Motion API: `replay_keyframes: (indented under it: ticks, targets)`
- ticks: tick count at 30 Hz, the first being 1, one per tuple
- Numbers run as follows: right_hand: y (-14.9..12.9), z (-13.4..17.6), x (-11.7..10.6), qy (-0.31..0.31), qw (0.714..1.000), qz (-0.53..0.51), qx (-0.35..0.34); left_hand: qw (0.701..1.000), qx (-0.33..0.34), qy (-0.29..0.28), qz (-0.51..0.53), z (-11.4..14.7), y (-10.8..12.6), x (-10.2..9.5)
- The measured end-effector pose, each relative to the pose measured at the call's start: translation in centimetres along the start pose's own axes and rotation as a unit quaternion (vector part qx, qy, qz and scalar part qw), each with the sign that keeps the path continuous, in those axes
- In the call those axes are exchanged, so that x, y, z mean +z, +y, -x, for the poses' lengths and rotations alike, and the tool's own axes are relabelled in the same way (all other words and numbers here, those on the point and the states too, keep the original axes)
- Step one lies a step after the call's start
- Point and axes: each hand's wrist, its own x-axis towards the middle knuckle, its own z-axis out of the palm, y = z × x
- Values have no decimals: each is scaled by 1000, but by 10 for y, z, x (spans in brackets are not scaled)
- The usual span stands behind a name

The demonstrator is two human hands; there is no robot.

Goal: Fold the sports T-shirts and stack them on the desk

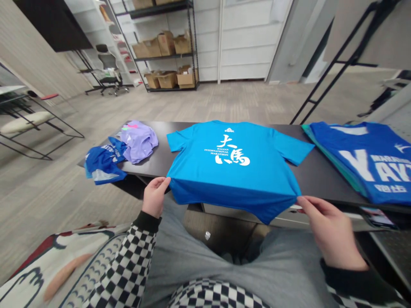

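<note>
A bright blue T-shirt (192, 162) with white Chinese characters and "Dalian International Marathon" lettering lies spread on the dark table, collar at the far side. Its lower part hangs over the near edge. My left hand (155, 194) pinches the shirt at its left side, near the table's front edge. On the opposite side my right hand (332, 229) pinches the fabric between thumb and fingers. Between the two hands the cloth is drawn into a straight, taut line, with the darker hem drooping below it.
A crumpled purple garment (140, 143) and a crumpled blue one (104, 164) lie at the table's left end. Flat stacked shirts (362, 149), a dark blue one on top, lie at the right. The dark table (314, 179) has a phone (379, 217) near its front edge. Behind stands a shelf with cardboard boxes (167, 80).
</note>
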Motion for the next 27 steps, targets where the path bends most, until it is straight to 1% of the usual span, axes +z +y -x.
replay_keyframes:
  ticks: [3,5,9,13,16,18,22,24,27]
  targets:
    - [7,-5,3,23,998,-58,14,1000,1,5,28,-3,-2,-2]
    - [10,-6,3,35,997,-64,8,1000,2,9,29,-4,-4,-5]
    - [9,-3,1,31,999,-6,-18,1000,-8,17,5,-6,-9,-11]
    - [-3,4,-3,23,999,34,-33,1000,-26,16,-7,-6,-13,-14]
    - [-15,9,-3,-5,998,58,-39,998,-46,9,-34,-6,-15,-15]
    - [-18,9,-2,-22,998,51,-40,997,-64,-2,-48,-6,-17,-16]
    - [-9,3,-5,-28,999,17,-40,995,-79,-14,-53,-8,-20,-19]
    - [-1,-1,-7,-35,998,11,-45,997,-67,-19,-46,-10,-20,-21]
    - [8,-5,-9,-42,998,19,-46,996,-55,-51,-54,-11,-21,-24]
